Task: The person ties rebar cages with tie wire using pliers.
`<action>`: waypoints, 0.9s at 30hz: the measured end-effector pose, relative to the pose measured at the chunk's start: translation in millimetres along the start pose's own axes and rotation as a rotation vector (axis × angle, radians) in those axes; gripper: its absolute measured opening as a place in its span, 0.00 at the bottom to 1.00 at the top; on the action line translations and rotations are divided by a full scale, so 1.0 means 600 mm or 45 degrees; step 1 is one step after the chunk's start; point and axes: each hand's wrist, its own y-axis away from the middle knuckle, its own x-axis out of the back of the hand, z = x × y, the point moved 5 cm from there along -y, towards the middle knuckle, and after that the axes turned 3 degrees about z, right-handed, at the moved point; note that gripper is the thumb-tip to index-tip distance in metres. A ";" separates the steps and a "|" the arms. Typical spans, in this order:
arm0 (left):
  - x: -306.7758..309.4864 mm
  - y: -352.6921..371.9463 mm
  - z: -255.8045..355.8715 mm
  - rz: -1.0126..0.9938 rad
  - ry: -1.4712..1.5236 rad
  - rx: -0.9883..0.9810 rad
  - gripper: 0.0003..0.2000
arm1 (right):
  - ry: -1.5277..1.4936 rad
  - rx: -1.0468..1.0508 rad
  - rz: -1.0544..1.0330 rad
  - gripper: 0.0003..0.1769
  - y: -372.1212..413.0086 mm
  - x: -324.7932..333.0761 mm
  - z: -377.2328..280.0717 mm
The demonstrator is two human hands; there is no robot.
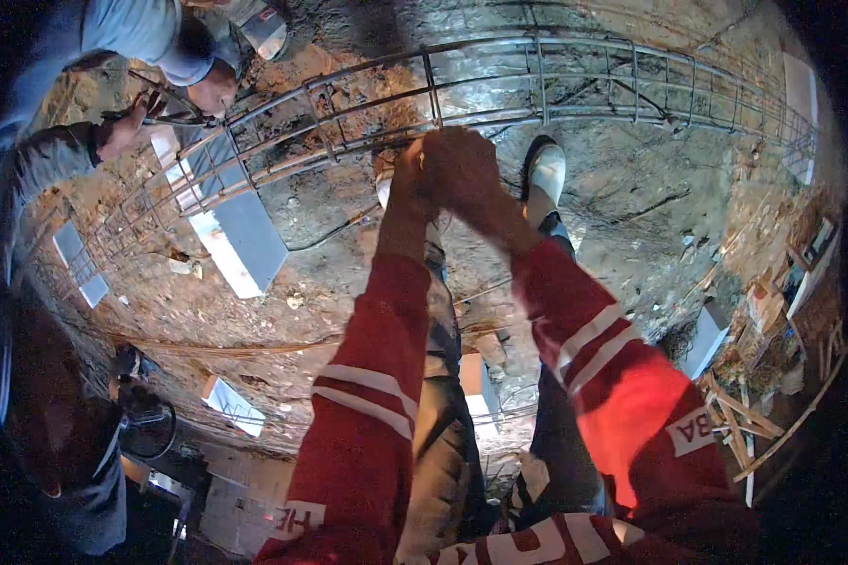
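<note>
My left hand [409,188] and my right hand [465,171] are pressed together in front of me, fingers closed. Both are in shadow, and whatever they grip is hidden; I cannot tell what it is. They overlap the near bars of a long rebar cage [541,75] in this view. The cage runs across the scene, made of long bars with square stirrups. Below the hands show my legs, and a pale shoe [546,169] rests on the dirt just to their right.
At upper left, another person's hands [215,89] work at the cage's left end with a dark tool. White-faced blocks [243,240] lie under and around the cage. Another person [75,424] is at lower left. Scrap wood [740,419] is piled at right on the muddy ground.
</note>
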 end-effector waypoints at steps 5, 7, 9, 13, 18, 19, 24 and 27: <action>-0.020 0.025 -0.093 0.163 1.074 -0.133 0.20 | 0.196 0.290 -0.163 0.09 -0.031 0.014 -0.008; -0.017 0.023 -0.102 0.194 0.846 -0.345 0.20 | 0.213 0.316 -0.167 0.08 -0.033 0.025 -0.009; -0.023 0.020 -0.101 0.197 0.944 -0.283 0.19 | 0.222 0.340 -0.172 0.08 -0.033 0.024 -0.008; -0.036 0.008 -0.087 0.200 1.132 -0.158 0.17 | 0.217 0.473 -0.209 0.09 -0.056 -0.002 -0.001; -0.068 0.011 -0.083 0.315 1.189 -0.058 0.14 | 0.196 0.757 -0.380 0.12 -0.100 0.001 -0.003; -0.070 0.014 -0.083 0.423 1.109 -0.065 0.13 | 0.237 0.715 -0.436 0.12 -0.113 0.002 0.002; -0.061 0.044 -0.020 0.656 0.661 -0.051 0.06 | 0.455 0.571 -0.474 0.11 -0.131 0.025 0.022; -0.045 0.057 0.033 0.769 -0.150 -0.296 0.08 | 0.391 0.381 -0.318 0.10 -0.084 0.017 0.063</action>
